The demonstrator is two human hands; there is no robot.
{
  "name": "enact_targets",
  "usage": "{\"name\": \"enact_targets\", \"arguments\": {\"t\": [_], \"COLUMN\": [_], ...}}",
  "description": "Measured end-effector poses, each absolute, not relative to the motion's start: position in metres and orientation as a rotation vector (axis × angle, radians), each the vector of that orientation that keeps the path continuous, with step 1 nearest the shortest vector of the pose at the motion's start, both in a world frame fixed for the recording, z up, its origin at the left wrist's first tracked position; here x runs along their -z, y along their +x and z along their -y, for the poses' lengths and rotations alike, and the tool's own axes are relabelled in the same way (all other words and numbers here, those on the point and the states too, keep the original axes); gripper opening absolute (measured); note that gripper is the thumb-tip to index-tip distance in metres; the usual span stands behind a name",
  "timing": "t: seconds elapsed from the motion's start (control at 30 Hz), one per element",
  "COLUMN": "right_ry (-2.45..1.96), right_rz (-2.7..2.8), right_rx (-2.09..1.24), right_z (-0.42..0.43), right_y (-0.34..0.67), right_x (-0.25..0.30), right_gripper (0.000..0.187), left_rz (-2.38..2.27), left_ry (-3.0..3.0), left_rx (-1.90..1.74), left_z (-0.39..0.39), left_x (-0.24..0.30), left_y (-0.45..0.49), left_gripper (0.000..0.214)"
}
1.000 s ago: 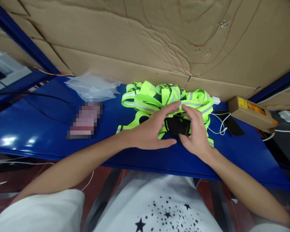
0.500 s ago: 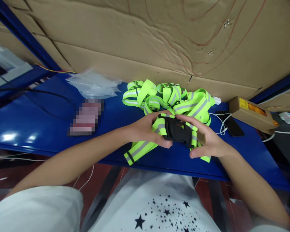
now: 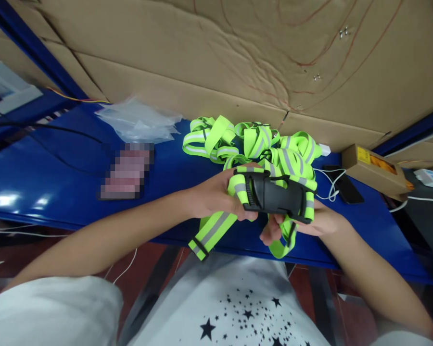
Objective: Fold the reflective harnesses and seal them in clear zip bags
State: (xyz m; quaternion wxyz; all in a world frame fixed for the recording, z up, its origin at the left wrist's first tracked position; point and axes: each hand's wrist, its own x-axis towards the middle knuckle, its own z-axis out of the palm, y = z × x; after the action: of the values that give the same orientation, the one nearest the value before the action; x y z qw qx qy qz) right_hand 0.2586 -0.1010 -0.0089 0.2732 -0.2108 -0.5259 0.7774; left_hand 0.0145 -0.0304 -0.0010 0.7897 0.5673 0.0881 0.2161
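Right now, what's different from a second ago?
The black buckle has come nearer. The left hand now grips the green strap at the buckle's left end; the right hand has gone behind or under the buckle, partly hidden. The loose strap end has shifted toward the front edge of the table. The plastic bags and cardboard box stayed put.

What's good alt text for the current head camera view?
A person's left hand holds a neon strap with a black buckle, the right hand partly behind it. More such straps lie beyond on a blue table, plastic bags leftward.
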Motion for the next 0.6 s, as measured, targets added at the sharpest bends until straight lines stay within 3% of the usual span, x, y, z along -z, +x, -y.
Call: {"name": "enact_targets", "arguments": {"t": [0.1, 0.23, 0.4, 0.5, 0.6], "right_ry": [-0.652, -0.795, -0.852, -0.953, -0.968], "right_rz": [1.196, 1.174, 1.496, 1.816, 2.072], "right_rx": [-2.114, -1.846, -1.6, -1.293, -0.898], "right_z": [0.104, 0.1, 0.101, 0.105, 0.106], "right_y": [0.248, 0.242, 0.242, 0.24, 0.24], "right_x": [0.011, 0.017, 0.026, 0.03, 0.028], "right_gripper": [0.031, 0.037, 0.031, 0.034, 0.033], "left_rz": [-0.301, -0.476, -0.296, -0.346, -0.539], "left_ry": [1.441, 1.584, 1.638, 1.656, 1.773], "left_rx": [-0.57, -0.74, -0.563, -0.546, -0.74], "left_z": [0.035, 0.043, 0.046, 0.048, 0.051], "left_x": [0.0, 0.004, 0.011, 0.018, 0.03], "left_y": [0.02, 0.027, 0.028, 0.028, 0.028], "left_gripper": [0.04, 0.039, 0.028, 0.033, 0.051]}}
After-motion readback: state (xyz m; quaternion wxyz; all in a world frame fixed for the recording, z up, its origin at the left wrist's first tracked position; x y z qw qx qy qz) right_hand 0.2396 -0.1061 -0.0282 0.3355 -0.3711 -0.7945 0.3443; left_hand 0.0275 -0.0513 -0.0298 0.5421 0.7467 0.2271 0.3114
